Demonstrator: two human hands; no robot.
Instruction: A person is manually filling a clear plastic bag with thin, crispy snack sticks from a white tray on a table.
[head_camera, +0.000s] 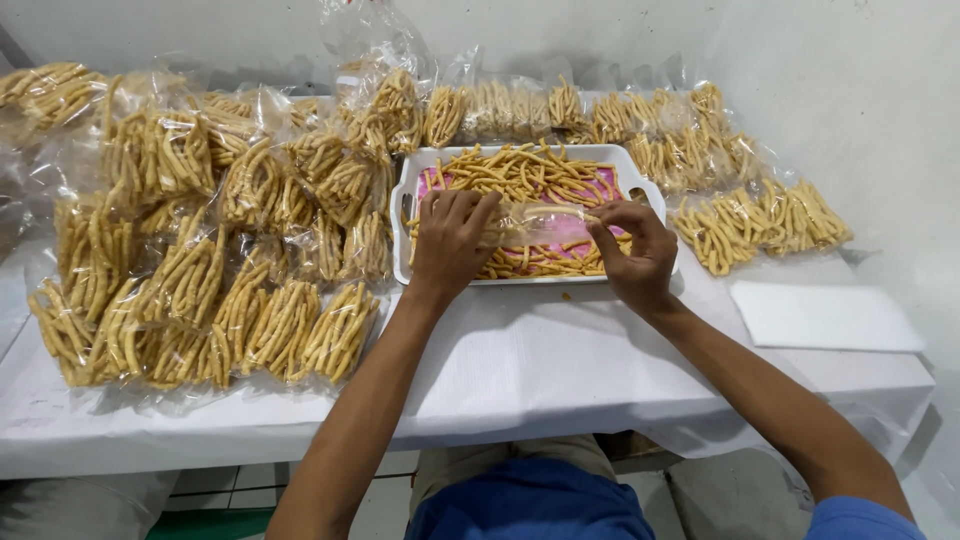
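A white tray (404, 190) with a pink lining holds a heap of loose yellow snack sticks (520, 172). Both of my hands are over the tray's near half. My left hand (450, 242) grips the left end of a clear plastic bag (545, 222), and my right hand (632, 248) pinches its right end. The bag is stretched flat between the two hands, lying just above the sticks. Whether any sticks are inside the bag cannot be made out.
Several filled clear bags of snack sticks (200, 290) lie piled on the left of the white-covered table (520, 370). More filled bags (760, 220) line the back and right. A white flat sheet (825, 315) lies at the right edge. A wall stands behind.
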